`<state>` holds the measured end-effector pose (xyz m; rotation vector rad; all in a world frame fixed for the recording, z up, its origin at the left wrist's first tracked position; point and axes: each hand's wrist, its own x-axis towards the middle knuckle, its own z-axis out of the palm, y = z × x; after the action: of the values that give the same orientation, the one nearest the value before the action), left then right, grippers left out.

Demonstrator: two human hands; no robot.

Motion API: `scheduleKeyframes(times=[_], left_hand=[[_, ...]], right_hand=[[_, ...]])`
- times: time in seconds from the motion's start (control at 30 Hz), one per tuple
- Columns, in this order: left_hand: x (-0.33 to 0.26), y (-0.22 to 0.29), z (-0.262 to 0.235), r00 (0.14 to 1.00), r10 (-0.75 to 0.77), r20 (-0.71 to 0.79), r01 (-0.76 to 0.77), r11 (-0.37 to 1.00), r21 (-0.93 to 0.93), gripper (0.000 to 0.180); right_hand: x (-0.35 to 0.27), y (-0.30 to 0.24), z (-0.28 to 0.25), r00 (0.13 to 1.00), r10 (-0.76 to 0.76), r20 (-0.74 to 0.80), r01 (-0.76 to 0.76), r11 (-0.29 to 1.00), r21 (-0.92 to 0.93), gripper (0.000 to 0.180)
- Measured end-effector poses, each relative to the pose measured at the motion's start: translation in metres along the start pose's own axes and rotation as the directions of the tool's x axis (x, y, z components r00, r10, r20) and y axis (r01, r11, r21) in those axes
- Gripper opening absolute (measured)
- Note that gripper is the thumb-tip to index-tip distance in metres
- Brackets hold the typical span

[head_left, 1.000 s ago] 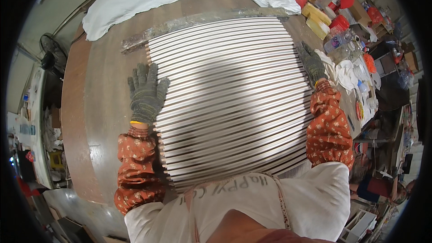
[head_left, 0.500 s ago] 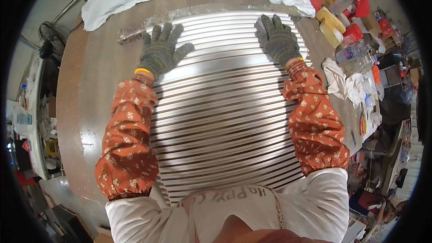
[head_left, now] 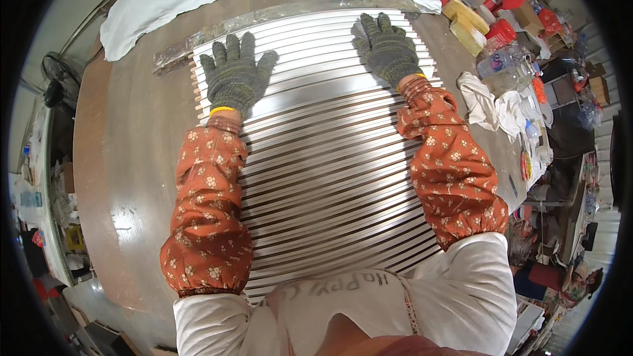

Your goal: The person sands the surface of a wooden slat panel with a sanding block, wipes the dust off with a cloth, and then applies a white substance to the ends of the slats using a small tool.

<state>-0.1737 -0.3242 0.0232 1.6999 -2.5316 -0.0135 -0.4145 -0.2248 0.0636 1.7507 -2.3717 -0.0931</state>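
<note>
The single head view looks steeply down from above the person's chest onto the round brown table (head_left: 132, 178), facing away from the body, with the far edge at the top. It sits close, so both orange floral sleeves (head_left: 208, 217) rise from the near lower edge. The fisheye bends the cluttered right side and rim.

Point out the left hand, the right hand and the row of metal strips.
left hand (head_left: 235, 79), head view, back of the grey glove.
right hand (head_left: 385, 46), head view, back of the grey glove.
metal strips (head_left: 323, 158), head view, bare middle of the row between the sleeves.
</note>
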Motion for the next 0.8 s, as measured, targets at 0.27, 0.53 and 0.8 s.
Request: scheduleKeyframes(times=[0.27, 0.53, 0.8], left_hand=[[-0.003, -0.010, 0.011, 0.992, 0.006, -0.122, -0.003, 1.000, 0.027, 0.071], [0.006, -0.007, 0.011, 0.994, 0.092, -0.054, -0.086, 0.991, 0.104, 0.074], [0.003, -0.001, 0.003, 0.999, 0.033, -0.033, -0.030, 0.997, 0.068, 0.071]], right_hand=[[-0.108, -0.070, -0.038, 0.858, -0.511, -0.046, 0.509, 0.838, 0.198, 0.050], [-0.128, -0.059, -0.018, 0.927, -0.366, -0.077, 0.373, 0.919, 0.128, 0.040], [-0.119, -0.059, -0.015, 0.931, -0.301, -0.208, 0.349, 0.900, 0.261, 0.037]])
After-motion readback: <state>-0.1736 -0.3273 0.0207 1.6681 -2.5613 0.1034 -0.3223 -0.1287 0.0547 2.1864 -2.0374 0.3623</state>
